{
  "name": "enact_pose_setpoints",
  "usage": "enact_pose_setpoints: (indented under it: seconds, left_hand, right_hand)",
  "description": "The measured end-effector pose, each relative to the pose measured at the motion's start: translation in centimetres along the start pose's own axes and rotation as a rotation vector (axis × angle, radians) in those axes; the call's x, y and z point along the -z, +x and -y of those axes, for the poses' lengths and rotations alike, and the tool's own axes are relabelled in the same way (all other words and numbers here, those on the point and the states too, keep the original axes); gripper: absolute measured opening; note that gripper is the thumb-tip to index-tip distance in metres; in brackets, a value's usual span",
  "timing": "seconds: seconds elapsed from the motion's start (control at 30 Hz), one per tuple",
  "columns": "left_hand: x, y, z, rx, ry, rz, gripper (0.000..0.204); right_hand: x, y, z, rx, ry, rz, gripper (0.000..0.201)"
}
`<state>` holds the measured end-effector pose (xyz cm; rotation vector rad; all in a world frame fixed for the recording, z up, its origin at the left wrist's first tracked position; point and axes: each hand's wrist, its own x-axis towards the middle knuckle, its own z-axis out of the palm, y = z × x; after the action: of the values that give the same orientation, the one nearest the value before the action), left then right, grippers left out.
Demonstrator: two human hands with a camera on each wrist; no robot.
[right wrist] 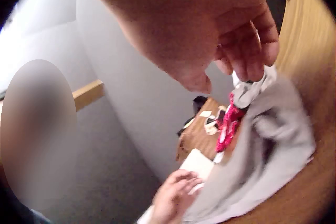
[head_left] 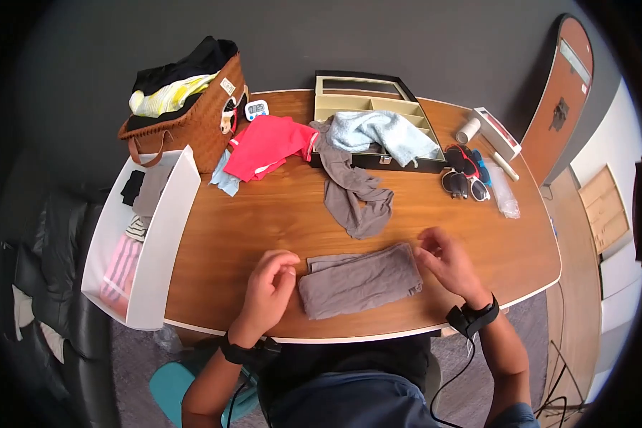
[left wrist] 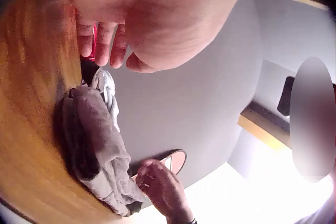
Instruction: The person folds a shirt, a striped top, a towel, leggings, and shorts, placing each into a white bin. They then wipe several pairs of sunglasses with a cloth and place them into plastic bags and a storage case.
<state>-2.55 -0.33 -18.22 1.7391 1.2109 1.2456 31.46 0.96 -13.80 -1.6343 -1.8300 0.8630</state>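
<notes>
A folded grey-brown cloth [head_left: 360,282] lies near the table's front edge, between my two hands. My left hand [head_left: 267,289] is just off its left end, fingers loosely bent with nothing in them. At the other end, my right hand [head_left: 451,265] has its thumb close to the cloth's upper right corner and its fingers relaxed. The right wrist view shows the right hand [right wrist: 231,40] hovering over the grey cloth [right wrist: 278,129]. Beyond the folded piece, a crumpled grey cloth [head_left: 357,196] trails from the open case.
A partitioned case [head_left: 403,107] bears a pale blue towel [head_left: 381,132]. Left of it are a red garment [head_left: 271,146], a timer [head_left: 256,109] and a brown basket [head_left: 185,118] of clothes. A white box [head_left: 167,246] holds folded cloths. Sunglasses [head_left: 455,183] lie on the right.
</notes>
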Motion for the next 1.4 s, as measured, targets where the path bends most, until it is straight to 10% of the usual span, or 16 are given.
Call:
enact_pose_setpoints:
  seconds: [0.4, 0.63, 0.77, 0.9, 1.07, 1.4]
  left_hand:
    - [-3.9, -0.5, -1.4, -0.295, 0.338, 0.532, 0.014]
    - [-4.3, -1.1, -0.9, -0.236, 0.032, 0.494, 0.017]
    - [-3.0, -1.0, 0.2, 0.178, -0.209, 0.247, 0.021]
    - [-1.2, -1.0, 0.9, 0.159, -0.198, 0.08, 0.021]
    - [-2.2, -0.8, 0.2, 0.023, 0.199, 0.181, 0.039]
    - [1.1, -0.4, -0.1, 0.157, -0.316, 0.255, 0.076]
  right_hand:
    - [-1.6, -0.4, -1.5, -0.13, -0.041, 0.162, 0.028]
    - [-1.7, -0.8, 4.5, 0.068, 0.086, -0.037, 0.031]
    - [-3.9, -1.4, 6.7, 0.443, 0.235, 0.33, 0.034]
    - [-4.1, 0.5, 2.7, 0.022, 0.05, 0.109, 0.041]
    - [-6.5, 0.6, 3.9, 0.116, -0.242, 0.249, 0.044]
    - [-9.5, 1.2, 7.9, 0.155, 0.753, 0.511, 0.028]
